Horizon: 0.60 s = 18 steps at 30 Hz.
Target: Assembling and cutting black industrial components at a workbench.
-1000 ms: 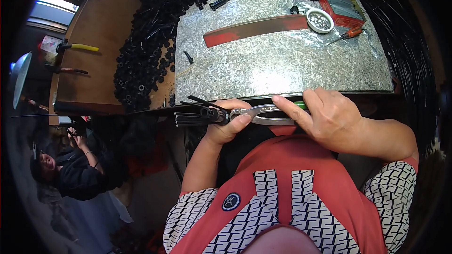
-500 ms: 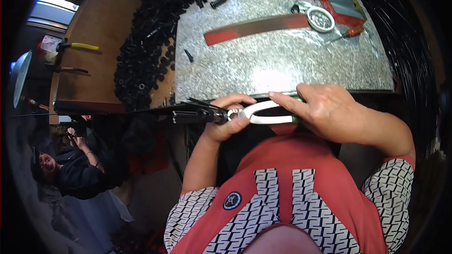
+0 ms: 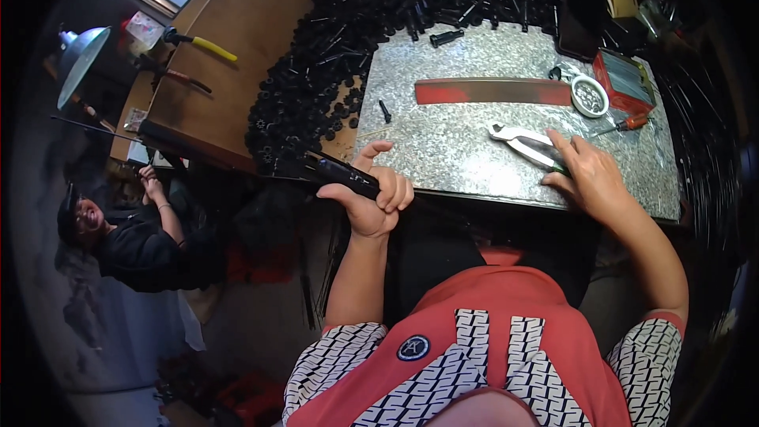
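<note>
My left hand [image 3: 371, 196] wraps its fingers round a black tubular part [image 3: 345, 174] with slim prongs at its far end, held off the front edge of the table. The thumb and index finger of that hand stick out. Over the grey speckled slab [image 3: 466, 142], my right hand [image 3: 589, 174] has its fingers and thumb round the handles of white end-cutting pliers [image 3: 530, 145]. Their jaws point to the left, at or just above the slab. A small black bolt-like piece [image 3: 385, 111] lies left of them. Beyond the pliers rests a red and brown flat strip [image 3: 490, 91].
Black parts [image 3: 316, 71] lie heaped along the left and far sides. At the slab's right are a white round dish [image 3: 589, 96], a red box [image 3: 624, 83] and an orange-handled screwdriver [image 3: 632, 122]. Yellow-handled pliers [image 3: 209, 47] hang over the left board. A co-worker [image 3: 134, 233] sits left.
The pliers have come off the black part and moved right, onto or just over the slab, with my right hand. My left hand has taken the black part away from them. The view has shifted.
</note>
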Tool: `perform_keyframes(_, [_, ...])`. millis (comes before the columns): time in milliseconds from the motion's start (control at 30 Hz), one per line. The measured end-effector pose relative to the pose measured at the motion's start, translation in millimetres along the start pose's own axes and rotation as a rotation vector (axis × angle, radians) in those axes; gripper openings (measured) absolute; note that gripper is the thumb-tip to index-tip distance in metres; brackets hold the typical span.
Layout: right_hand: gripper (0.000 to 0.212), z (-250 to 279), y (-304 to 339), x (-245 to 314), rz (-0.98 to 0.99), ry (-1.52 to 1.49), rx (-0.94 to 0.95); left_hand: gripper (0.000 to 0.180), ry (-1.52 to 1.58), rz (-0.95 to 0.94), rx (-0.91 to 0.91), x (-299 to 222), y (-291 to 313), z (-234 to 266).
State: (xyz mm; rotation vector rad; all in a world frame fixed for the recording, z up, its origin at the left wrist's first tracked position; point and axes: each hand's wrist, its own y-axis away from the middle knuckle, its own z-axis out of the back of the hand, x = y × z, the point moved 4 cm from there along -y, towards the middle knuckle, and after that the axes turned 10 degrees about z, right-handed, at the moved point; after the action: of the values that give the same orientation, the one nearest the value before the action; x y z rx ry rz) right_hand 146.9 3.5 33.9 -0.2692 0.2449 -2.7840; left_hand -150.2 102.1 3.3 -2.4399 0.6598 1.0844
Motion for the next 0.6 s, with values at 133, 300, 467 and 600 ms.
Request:
perform_keyframes(133, [0.067, -3, -1, 3, 0.002, 0.16, -0.074, 0.1, 0.09, -0.045, -0.181, -13, 0, 4])
perform_keyframes(300, [0.033, 1, 18, 70, 0.246, -0.293, -0.16, 0.091, 0.203, -0.077, -0.292, -16, -1, 6])
perform_keyframes(467, [0.05, -72, 42, 102, 0.129, -1.228, 0.294, 0.083, 0.408, -0.044, -0.297, -2, -16, -22])
perform_keyframes(600, [0.099, -62, 44, 86, -0.254, -1.704, -0.016, 0.085, 0.528, 0.037, -0.248, 17, -16, -49])
